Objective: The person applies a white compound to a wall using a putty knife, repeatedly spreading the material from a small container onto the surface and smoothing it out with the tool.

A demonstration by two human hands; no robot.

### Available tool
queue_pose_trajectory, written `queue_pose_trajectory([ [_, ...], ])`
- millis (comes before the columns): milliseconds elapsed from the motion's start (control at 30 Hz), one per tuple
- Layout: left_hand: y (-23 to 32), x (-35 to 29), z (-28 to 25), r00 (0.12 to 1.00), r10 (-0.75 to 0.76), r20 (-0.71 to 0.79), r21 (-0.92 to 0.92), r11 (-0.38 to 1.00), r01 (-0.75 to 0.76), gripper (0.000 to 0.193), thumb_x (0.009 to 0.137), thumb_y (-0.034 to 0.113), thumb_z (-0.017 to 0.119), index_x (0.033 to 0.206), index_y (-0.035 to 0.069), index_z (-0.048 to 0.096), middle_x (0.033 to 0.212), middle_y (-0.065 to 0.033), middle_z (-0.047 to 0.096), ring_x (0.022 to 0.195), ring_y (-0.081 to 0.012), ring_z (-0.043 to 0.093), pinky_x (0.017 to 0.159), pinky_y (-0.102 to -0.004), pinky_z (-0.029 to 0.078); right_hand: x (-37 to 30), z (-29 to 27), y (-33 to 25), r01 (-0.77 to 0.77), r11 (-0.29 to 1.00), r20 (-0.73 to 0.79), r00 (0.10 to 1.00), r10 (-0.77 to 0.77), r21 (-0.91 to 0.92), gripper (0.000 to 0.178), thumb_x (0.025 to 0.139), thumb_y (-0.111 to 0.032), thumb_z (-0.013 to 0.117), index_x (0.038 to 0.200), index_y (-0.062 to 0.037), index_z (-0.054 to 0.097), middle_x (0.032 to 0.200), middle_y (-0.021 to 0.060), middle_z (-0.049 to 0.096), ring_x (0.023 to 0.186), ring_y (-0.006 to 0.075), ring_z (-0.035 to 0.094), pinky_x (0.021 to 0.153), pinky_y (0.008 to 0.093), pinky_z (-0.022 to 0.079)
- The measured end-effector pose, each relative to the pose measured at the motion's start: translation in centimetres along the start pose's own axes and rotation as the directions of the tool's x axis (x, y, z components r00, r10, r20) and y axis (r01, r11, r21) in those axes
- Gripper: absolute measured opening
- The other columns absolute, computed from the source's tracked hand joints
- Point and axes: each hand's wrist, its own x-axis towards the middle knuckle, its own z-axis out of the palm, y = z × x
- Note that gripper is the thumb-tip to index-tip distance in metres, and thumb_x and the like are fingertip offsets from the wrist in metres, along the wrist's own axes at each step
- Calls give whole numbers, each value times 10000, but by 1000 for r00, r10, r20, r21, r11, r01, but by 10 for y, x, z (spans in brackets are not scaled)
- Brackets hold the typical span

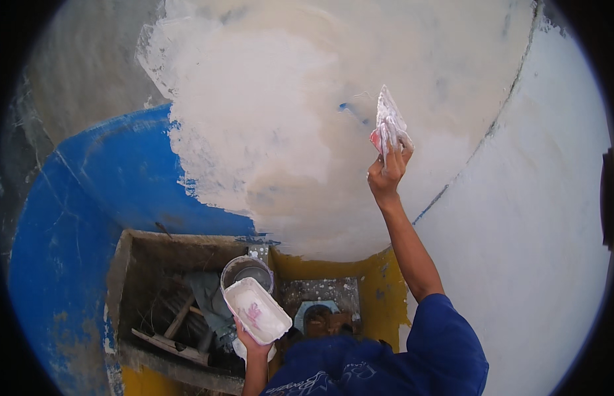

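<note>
My right hand point(388, 173) is raised at the wall, its fingers closed around a putty knife point(390, 109) smeared thickly with white paste. A bit of red shows beside the fingers. The blade lies close to the patchy wall point(274, 99), which carries white and beige filler; whether it touches cannot be told. Lower down, my left hand point(253, 340) grips a rectangular white tub point(284, 318) from beneath and the side. White paste coats the inside of the tub, with a pinkish smear in the middle.
Behind the tub stands a round bucket point(270, 267). At left, a concrete basin point(120, 270) holds wooden pieces point(179, 317) and grey-green cloth point(206, 290). Blue wall point(148, 191) borders the filler; a white wall point(518, 244) rises at right. Yellow wall point(381, 290) lies below.
</note>
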Motion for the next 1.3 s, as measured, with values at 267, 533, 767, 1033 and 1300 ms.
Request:
queue_pose_trajectory([
  [267,-2,1,5,999,-41,20,-4,999,42,659,941,603,422,1436,168,433,1393,-95,518,1227,-378,525,1015,-610,411,-73,28,-24,29,1000,277,960,-31,11,584,636,150,497,1189,36,644,1181,198,649,1195,415,501,1017,503,361],
  [533,0,0,10,999,3,36,46,999,-4,657,940,605,426,1438,177,432,1387,-92,527,1236,-369,524,1023,-610,403,-51,59,-8,-47,995,154,986,61,-88,675,634,121,507,1282,-28,623,1342,192,576,1220,394,479,1078,482,222],
  [767,-1,2,7,995,-68,74,71,995,63,655,943,601,422,1444,179,427,1391,-89,524,1243,-367,521,1031,-608,399,-109,56,-39,41,999,320,947,-39,0,596,630,83,559,1208,-27,652,1301,198,591,1210,413,453,1046,538,245],
  [1033,-2,5,-9,1000,-7,7,2,1000,7,667,949,609,400,1459,179,406,1411,-95,505,1255,-368,510,1042,-610,386,45,-18,42,25,1000,-16,1000,-25,-15,712,627,158,458,1312,6,581,1269,120,634,1217,361,503,1045,450,342],
  [1300,-7,7,-4,998,-56,16,15,998,55,675,944,617,406,1453,173,412,1395,-105,517,1237,-378,523,1028,-610,400,-31,27,-27,114,993,400,909,-118,35,617,663,107,548,1247,-65,641,1304,97,616,1259,311,522,1022,457,352],
])
